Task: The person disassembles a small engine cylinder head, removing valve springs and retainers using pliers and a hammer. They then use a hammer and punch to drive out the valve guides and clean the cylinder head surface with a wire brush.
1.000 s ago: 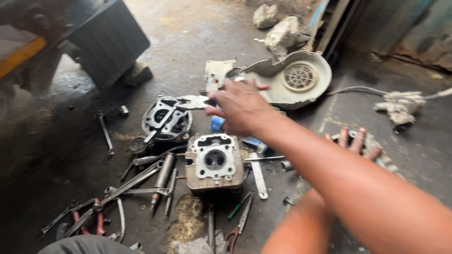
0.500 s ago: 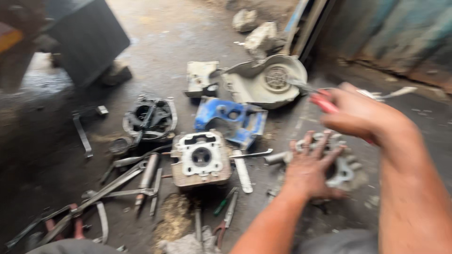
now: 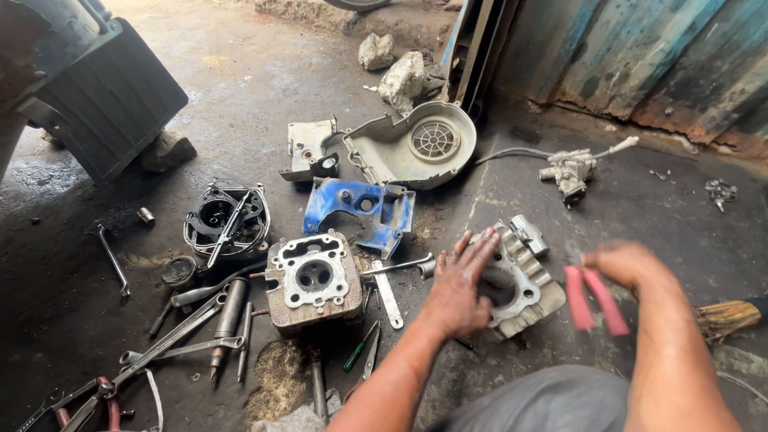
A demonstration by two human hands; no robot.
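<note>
Cylinder block (image 3: 520,284): finned grey casting on the floor, lower centre-right of frame.
Left hand (image 3: 458,286): fingers spread, palm flat on the block's left rim.
Right hand (image 3: 628,268): closed around red-handled pliers (image 3: 592,298), blurred, just right of the block.
Risk: block may rock under the one-sided press; pliers could nick the bore.
Nearby: cylinder head (image 3: 314,280), left of the block.

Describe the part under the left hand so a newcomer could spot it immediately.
Start at the large grey round fan cover on the concrete floor, then drop toward the person's knee. The left hand rests on a grey finned engine cylinder. Unlike the cylinder head to its left, it has one big round bore.
</note>
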